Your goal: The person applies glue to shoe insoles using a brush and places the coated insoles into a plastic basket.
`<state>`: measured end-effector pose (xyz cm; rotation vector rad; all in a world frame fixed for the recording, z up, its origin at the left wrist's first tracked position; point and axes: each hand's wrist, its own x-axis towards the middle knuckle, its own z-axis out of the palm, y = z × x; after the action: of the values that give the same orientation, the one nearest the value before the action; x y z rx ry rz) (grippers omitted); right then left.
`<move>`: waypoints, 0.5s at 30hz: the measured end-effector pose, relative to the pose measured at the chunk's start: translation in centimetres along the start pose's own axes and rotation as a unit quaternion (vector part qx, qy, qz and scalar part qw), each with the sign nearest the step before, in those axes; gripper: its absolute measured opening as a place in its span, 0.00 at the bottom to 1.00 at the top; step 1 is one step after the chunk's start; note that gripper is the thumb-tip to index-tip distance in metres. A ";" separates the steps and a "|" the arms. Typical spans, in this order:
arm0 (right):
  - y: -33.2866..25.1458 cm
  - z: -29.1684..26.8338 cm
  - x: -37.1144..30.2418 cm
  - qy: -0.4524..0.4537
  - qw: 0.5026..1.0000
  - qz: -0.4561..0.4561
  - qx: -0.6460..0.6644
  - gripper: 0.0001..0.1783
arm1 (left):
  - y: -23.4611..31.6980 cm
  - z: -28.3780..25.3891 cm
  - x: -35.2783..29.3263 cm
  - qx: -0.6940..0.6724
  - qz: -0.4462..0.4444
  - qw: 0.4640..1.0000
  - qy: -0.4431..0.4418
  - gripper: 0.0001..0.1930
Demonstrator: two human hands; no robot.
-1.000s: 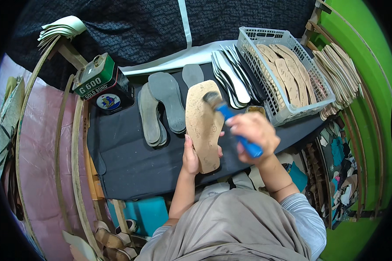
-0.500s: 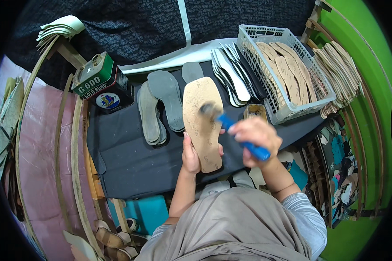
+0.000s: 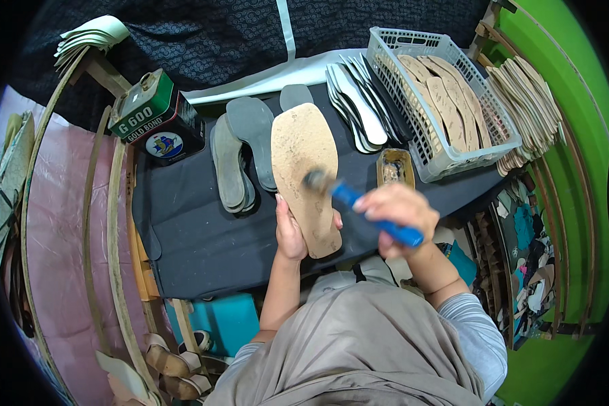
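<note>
My left hand (image 3: 292, 231) grips a tan insole (image 3: 306, 145) by its narrow lower end, thumb on one side and fingertips showing on the other. Closed round the blue handle of a brush (image 3: 348, 196) is my right hand (image 3: 400, 215). The brush's dark, blurred head touches the insole's face near the middle, where the surface looks darker and wet. Just beyond my right hand stands a small tub (image 3: 394, 166) with a stained, yellowish inside. Grey soles (image 3: 254, 135) lie stacked to the left of the insole.
A green and black metal can (image 3: 157, 118) stands at the table's left. White and black shoe-sole pieces (image 3: 362, 101) lie at the back, beside a white plastic crate (image 3: 467, 162) holding tan insoles. More tan pieces (image 3: 526, 111) are stacked right of it. Wooden rails (image 3: 118, 271) flank the left side.
The insole has shifted slightly left and away from me with my left hand. The brush head has moved down the insole toward its middle, and the right hand stays around it.
</note>
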<state>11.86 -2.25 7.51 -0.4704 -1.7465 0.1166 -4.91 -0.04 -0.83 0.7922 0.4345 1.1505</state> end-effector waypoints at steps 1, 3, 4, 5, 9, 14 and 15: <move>0.5 -0.2 0.1 0.019 0.997 -0.012 -0.071 0.09 | -0.1 -0.1 0.0 -0.028 0.001 0.999 -0.025 0.39; 1.2 -0.2 -0.1 0.054 0.991 -0.009 -0.123 0.09 | -0.3 0.2 0.1 -0.054 0.011 0.998 -0.043 0.39; 1.0 0.2 -0.5 0.054 0.991 -0.008 -0.123 0.09 | -0.3 0.6 0.3 -0.054 0.011 0.998 -0.042 0.39; 0.4 0.6 -1.1 0.012 0.996 -0.019 -0.090 0.10 | -0.3 1.2 0.7 -0.039 0.027 0.998 0.031 0.39; -0.7 1.6 -1.8 -0.040 0.999 -0.030 0.004 0.14 | -0.5 0.8 0.6 -0.063 0.039 0.996 0.047 0.39; 0.3 0.8 -0.3 0.021 0.995 -0.028 -0.094 0.14 | -0.3 2.1 0.3 -0.329 0.041 0.943 -0.032 0.41; 0.1 1.3 -0.8 -0.002 0.998 -0.032 -0.059 0.14 | -0.3 2.1 0.5 -0.330 0.040 0.943 -0.033 0.41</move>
<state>10.78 -2.24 6.40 -0.4989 -1.7773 -0.0308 -3.14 -0.30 0.36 0.2592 -0.0541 1.2369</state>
